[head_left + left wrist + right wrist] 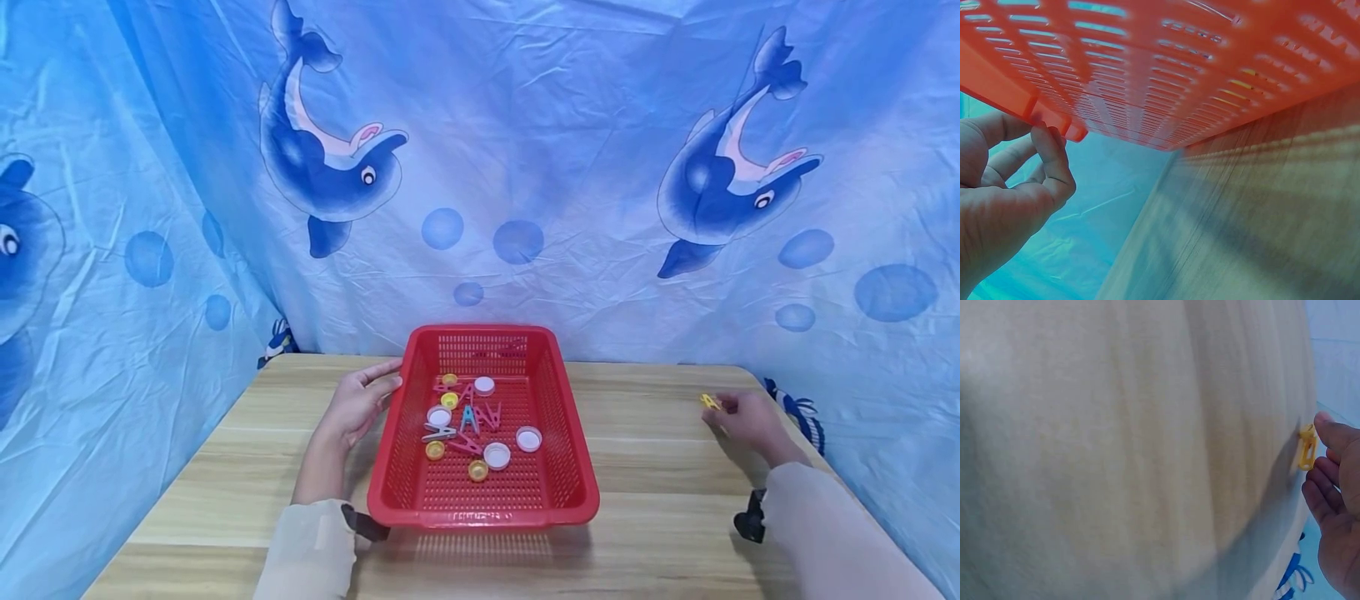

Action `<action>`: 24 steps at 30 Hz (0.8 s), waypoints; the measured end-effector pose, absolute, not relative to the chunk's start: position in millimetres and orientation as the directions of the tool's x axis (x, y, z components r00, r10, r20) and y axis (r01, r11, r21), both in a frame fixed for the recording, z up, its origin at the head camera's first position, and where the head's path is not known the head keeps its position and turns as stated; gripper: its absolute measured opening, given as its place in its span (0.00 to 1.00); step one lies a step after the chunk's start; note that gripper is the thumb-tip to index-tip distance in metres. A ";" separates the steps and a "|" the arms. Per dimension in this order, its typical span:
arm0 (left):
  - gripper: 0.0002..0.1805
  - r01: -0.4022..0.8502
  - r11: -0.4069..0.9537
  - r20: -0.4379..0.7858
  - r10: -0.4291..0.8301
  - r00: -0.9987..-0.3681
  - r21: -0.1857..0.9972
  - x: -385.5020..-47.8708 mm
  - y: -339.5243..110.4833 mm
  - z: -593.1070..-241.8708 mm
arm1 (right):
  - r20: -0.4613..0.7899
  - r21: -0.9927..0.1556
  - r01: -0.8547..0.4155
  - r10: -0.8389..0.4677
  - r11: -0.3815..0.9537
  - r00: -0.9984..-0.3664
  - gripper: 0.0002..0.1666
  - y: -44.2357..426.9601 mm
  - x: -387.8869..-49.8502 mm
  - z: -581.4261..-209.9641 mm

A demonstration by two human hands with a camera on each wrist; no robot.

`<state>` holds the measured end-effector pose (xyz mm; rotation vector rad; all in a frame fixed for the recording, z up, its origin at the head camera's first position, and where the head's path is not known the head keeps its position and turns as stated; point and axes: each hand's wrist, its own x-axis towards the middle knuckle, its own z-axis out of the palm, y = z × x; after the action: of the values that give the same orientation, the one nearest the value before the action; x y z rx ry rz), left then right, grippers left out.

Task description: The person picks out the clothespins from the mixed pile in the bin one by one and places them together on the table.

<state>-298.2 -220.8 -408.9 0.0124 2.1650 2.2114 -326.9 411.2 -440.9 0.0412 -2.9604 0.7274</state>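
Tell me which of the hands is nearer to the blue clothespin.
Left. The left hand holds the red basket by its left rim, left of the blue clothespin inside; the right hand is farther to its right, beyond the basket, pinching a yellow clothespin.

**Blue cloth (585,108) towers behind the table (652,458)!**

It's creased all over, folks, and turning a corner at left! One printed dolphin (330,171) curls left of centre, another (723,179) at right, round bubbles (517,242) dotting the space between. Below, pale wood grain runs sideways, a soft shadow (1260,522) falling across!
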 end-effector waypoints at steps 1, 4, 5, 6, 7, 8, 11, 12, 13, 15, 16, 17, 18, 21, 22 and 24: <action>0.30 -0.026 -0.021 -0.025 0.038 -0.999 0.999 -298.1 -220.7 -409.0 | 0.100 -0.458 -0.055 -0.010 0.887 -0.995 0.30 410.5 -327.6 -438.3; 0.30 -0.023 -0.017 -0.022 0.036 -0.999 1.000 -297.6 -220.3 -408.9 | 0.113 -0.437 -0.071 -0.024 0.897 -0.993 0.31 404.9 -330.3 -428.7; 0.29 -0.023 -0.018 -0.022 0.035 -0.999 1.000 -297.5 -220.2 -408.9 | 0.118 -0.428 -0.077 -0.029 0.901 -0.993 0.31 402.1 -331.7 -425.1; 0.30 -0.023 -0.017 -0.022 0.035 -0.999 1.000 -297.2 -220.1 -408.7 | 0.122 -0.420 -0.086 -0.038 0.903 -0.992 0.31 399.2 -333.3 -421.5; 0.30 -0.024 -0.017 -0.024 0.036 -0.999 1.000 -297.0 -220.1 -408.7 | 0.125 -0.411 -0.094 -0.046 0.907 -0.991 0.32 395.7 -335.0 -417.1; 0.30 -0.025 -0.018 -0.024 0.036 -0.999 1.000 -296.7 -220.0 -408.7 | 0.121 -0.403 -0.097 -0.051 0.910 -0.991 0.33 391.7 -336.7 -412.4; 0.30 -0.024 -0.022 -0.023 0.036 -0.999 0.999 -296.3 -219.9 -408.5 | 0.116 -0.388 -0.122 -0.083 0.913 -0.990 0.35 378.0 -342.1 -397.3; 0.30 -0.024 -0.021 -0.024 0.037 -0.999 0.999 -296.2 -220.0 -408.6 | 0.116 -0.381 -0.135 -0.098 0.915 -0.988 0.36 373.0 -343.9 -392.1; 0.30 -0.024 -0.020 -0.024 0.037 -0.999 1.000 -296.2 -220.1 -408.7 | 0.122 -0.373 -0.154 -0.116 0.915 -0.986 0.36 367.4 -345.7 -387.1; 0.30 -0.025 -0.019 -0.024 0.036 -0.999 1.000 -296.2 -220.1 -409.1 | 0.153 -0.355 -0.207 -0.161 0.912 -0.975 0.35 356.1 -349.2 -378.3; 0.30 -0.025 -0.020 -0.025 0.037 -0.999 0.999 -296.3 -220.2 -409.4 | 0.174 -0.344 -0.236 -0.185 0.909 -0.967 0.33 350.2 -350.7 -374.7; 0.30 -0.025 -0.020 -0.024 0.037 -0.999 0.999 -296.5 -220.3 -409.6 | 0.196 -0.332 -0.265 -0.209 0.905 -0.958 0.32 344.2 -351.9 -371.6; 0.30 -0.026 -0.020 -0.025 0.038 -0.999 0.999 -296.6 -220.3 -409.8 | 0.222 -0.321 -0.296 -0.232 0.899 -0.947 0.31 338.1 -353.1 -368.6; 0.29 -0.022 -0.025 -0.021 0.041 -0.999 0.999 -297.6 -220.1 -409.6 | 0.307 -0.296 -0.389 -0.299 0.872 -0.904 0.26 319.6 -356.4 -361.4; 0.29 -0.020 -0.025 -0.018 0.042 -0.999 1.000 -297.7 -220.2 -409.3 | 0.322 -0.286 -0.412 -0.318 0.865 -0.892 0.25 313.3 -357.2 -359.1; 0.29 -0.013 -0.024 -0.012 0.045 -0.999 1.000 -298.6 -220.4 -409.0 | 0.340 -0.271 -0.453 -0.356 0.849 -0.870 0.24 300.0 -358.3 -353.9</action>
<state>-298.6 -220.4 -409.0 0.0356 2.1660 2.2188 -358.3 300.0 -353.9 0.6147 -2.7489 0.5012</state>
